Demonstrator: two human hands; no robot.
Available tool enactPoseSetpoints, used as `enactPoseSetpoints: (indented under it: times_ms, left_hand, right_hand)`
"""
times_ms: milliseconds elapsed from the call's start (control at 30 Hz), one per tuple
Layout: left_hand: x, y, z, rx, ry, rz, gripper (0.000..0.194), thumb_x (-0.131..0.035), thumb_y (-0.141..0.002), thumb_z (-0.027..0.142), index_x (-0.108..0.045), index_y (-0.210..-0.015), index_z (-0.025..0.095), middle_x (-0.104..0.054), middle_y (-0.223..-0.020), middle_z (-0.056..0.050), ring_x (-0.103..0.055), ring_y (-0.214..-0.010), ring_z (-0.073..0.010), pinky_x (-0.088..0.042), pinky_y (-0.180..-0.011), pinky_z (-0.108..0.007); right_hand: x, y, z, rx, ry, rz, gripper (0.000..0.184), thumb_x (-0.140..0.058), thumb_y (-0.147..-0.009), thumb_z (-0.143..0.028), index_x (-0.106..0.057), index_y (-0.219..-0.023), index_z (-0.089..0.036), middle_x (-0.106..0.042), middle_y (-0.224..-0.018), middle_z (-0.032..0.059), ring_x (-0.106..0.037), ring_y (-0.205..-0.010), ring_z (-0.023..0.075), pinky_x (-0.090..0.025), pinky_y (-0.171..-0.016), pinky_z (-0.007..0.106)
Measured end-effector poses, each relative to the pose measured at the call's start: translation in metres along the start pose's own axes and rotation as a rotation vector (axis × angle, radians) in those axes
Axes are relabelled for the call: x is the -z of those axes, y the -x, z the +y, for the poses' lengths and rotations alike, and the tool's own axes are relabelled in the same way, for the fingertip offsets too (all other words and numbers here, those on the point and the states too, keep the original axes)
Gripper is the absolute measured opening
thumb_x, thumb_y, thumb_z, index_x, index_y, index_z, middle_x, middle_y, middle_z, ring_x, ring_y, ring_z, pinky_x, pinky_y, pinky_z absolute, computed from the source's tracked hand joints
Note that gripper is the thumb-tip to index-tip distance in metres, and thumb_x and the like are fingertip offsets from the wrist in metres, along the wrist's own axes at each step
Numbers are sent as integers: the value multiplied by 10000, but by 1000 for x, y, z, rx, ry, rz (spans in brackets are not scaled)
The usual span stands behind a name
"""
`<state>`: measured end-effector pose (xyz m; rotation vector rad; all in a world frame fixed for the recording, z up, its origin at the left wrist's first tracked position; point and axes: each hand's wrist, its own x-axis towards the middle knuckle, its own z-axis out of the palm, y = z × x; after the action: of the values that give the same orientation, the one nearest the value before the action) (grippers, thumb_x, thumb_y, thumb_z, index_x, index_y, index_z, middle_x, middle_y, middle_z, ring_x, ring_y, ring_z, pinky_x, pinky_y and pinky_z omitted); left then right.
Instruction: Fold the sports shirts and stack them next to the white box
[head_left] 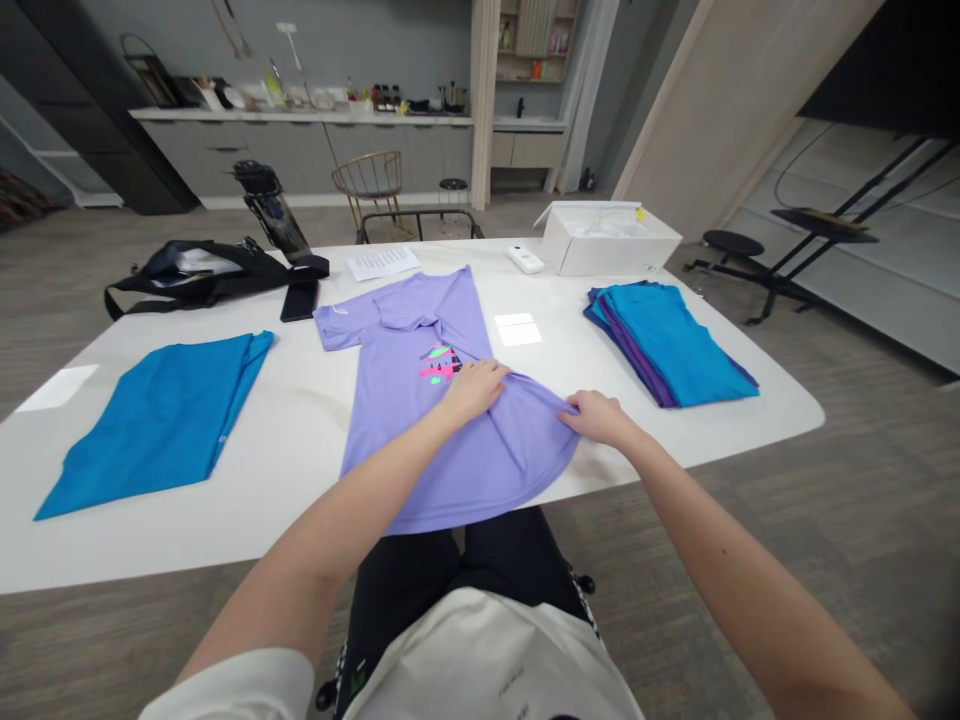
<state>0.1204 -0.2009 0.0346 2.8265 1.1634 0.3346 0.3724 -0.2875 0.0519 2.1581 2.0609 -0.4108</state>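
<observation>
Left grip (474,388) flat, right grip (596,416) pinching one purple shirt (420,400); one blue shirt (161,415), one stack (671,345).

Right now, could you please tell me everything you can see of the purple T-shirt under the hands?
The purple T-shirt is light lilac, of thin smooth fabric, with a pink, green and black print mid-chest. It lies on the white table, its right side folded inward, hem hanging over the near edge. The left hand presses the fold; the right hand pinches its edge.
</observation>
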Motion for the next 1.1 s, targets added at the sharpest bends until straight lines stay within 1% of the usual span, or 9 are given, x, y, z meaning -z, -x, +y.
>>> enactPoseSetpoints:
  times_ms: [233, 333, 433, 567, 667, 767, 833, 933, 1100]
  left_hand:
    - [-1, -38, -22, -66, -111, -103, 346, -463, -958, 148, -660, -1237, 207, -651, -1194, -113, -613, -1121, -249, -473, -916, -357]
    - [8, -48, -26, -128, -84, -117, 293, -483, -941, 160, -689, -1144, 208, -668, -1151, -101, -627, -1082, -241, -480, -894, -347]
    - [27, -42, -26, -162, -26, -43, 247, -505, -914, 155, -687, -1076, 195, -684, -1093, -97, -630, -1037, -240, -481, -885, -350]
    - [55, 3, -33, -142, 42, 99, 211, -518, -924, 168, -669, -1069, 196, -688, -1048, -85, -625, -1023, -242, -473, -902, -358]
    - [59, 59, -40, -5, -2, 159, 205, -504, -969, 199, -656, -1105, 204, -684, -1077, -97, -614, -1080, -269, -467, -911, -394]
    - [47, 120, -37, 79, -27, 120, 222, -527, -1003, 266, -624, -1193, 208, -679, -1127, -99, -617, -1063, -277, -472, -884, -411]
    - [35, 154, -27, 53, -4, 60, 220, -529, -1015, 271, -618, -1206, 207, -678, -1121, -89, -620, -1039, -264, -473, -881, -405]
    - [24, 190, -4, -18, 78, -7, 224, -491, -1039, 255, -622, -1216, 216, -669, -1097, -73, -619, -992, -228, -475, -876, -379]
    - [23, 208, 24, -157, 159, -60, 271, -460, -1051, 230, -634, -1260, 238, -644, -1072, -67, -603, -973, -201, -466, -864, -353]
  right_hand:
    - [-27, 38, 12, 21, -237, 323, 236, -553, -961, -371, -649, -828, -201, -715, -873, 72, -637, -822, 219, -390, -726, 306]
    - [-21, 49, 0, 88, -370, 465, 188, -578, -946, -340, -628, -820, -211, -676, -816, 42, -603, -756, 201, -393, -710, 300]
    - [-5, 67, -23, 239, -497, 613, 137, -593, -939, -298, -589, -826, -220, -627, -796, 22, -581, -757, 193, -410, -723, 298]
    - [9, 98, -72, 489, -504, 685, 92, -580, -958, -231, -560, -869, -221, -611, -821, 28, -568, -806, 198, -408, -763, 319]
    - [0, 116, -108, 726, -356, 569, 17, -600, -970, -219, -604, -962, -205, -667, -914, 53, -583, -876, 211, -392, -802, 348]
    - [-21, 124, -126, 893, -247, 419, 109, -625, -991, -305, -644, -1029, -205, -689, -970, 60, -594, -912, 214, -386, -810, 359]
    - [-35, 124, -122, 877, -250, 367, 128, -611, -1004, -324, -658, -1016, -205, -686, -944, 55, -600, -898, 209, -391, -803, 358]
    - [-49, 118, -98, 720, -302, 345, 114, -562, -1020, -254, -664, -1026, -204, -686, -951, 62, -615, -908, 209, -419, -832, 360]
    - [-59, 115, -61, 572, -320, 310, 171, -642, -965, -269, -680, -1127, -229, -670, -1081, 84, -614, -1022, 246, -469, -883, 393]
